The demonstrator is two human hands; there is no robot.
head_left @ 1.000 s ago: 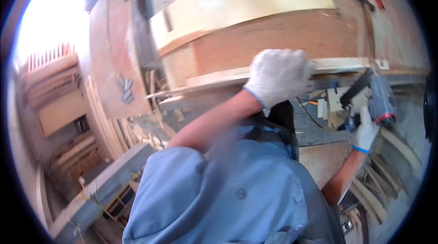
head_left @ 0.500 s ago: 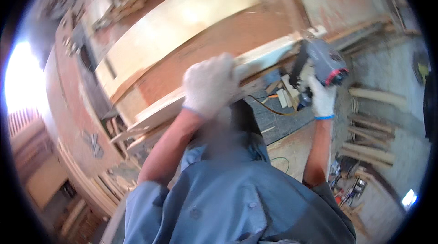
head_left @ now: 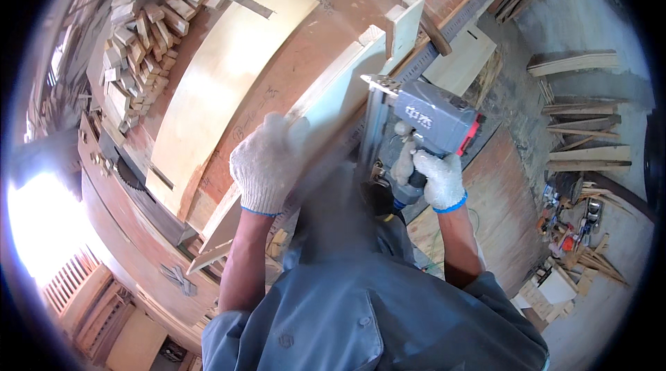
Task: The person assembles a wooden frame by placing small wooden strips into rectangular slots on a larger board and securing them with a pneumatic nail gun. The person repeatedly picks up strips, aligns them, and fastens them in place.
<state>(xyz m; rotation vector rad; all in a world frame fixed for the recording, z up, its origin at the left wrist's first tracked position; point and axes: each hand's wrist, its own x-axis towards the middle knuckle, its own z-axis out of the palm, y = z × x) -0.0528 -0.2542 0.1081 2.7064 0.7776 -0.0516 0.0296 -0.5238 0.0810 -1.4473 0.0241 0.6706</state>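
Note:
My left hand [head_left: 262, 163], in a white knit glove, is closed over the top edge of a pale wooden board [head_left: 336, 86] standing on its edge along the bench. My right hand [head_left: 442, 180], gloved too, is wrapped round the handle of a grey nail gun [head_left: 431, 117]. The gun's nose lies close to the right face of the board near its far end; whether they touch I cannot tell. Beyond that end a hammer [head_left: 435, 36] rests on the bench, partly behind the board. Motion blurs the area between my arms.
A pale plywood panel [head_left: 229, 69] with slots lies on the reddish bench, left of the board. Behind it is a heap of wood blocks [head_left: 142, 58]. A toothed saw blade [head_left: 130, 175] shows at the left. Offcuts [head_left: 590, 156] and tools [head_left: 569, 232] lie on the right-hand floor.
The view has turned, so the bench and board slant more steeply. The nail gun has come closer to my left hand, its nose now beside the board. Both hands keep their grips.

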